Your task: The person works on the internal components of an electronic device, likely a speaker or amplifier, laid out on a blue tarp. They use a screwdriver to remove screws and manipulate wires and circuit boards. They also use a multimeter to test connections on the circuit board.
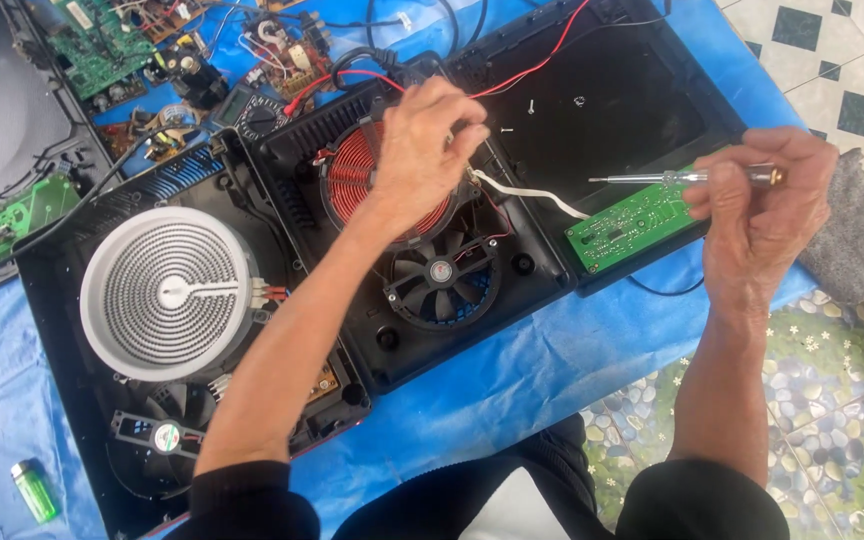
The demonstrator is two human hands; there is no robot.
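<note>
While my left hand [422, 150] is reaching over the red copper coil [372, 185] of the opened black cooker [512, 270], its fingertips are pinching together at the coil's far edge, on something too small for me to make out. My right hand [762, 205] is gripping a screwdriver [677, 178], fingers clamped round its handle, the shaft pointing left above the green circuit board [632, 228]. A black fan [442, 275] is sitting just below the coil.

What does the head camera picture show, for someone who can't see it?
A person's left hand rests on a red copper coil inside an opened black cooker, while the right hand holds a thin metal screwdriver above a green circuit board.
</note>
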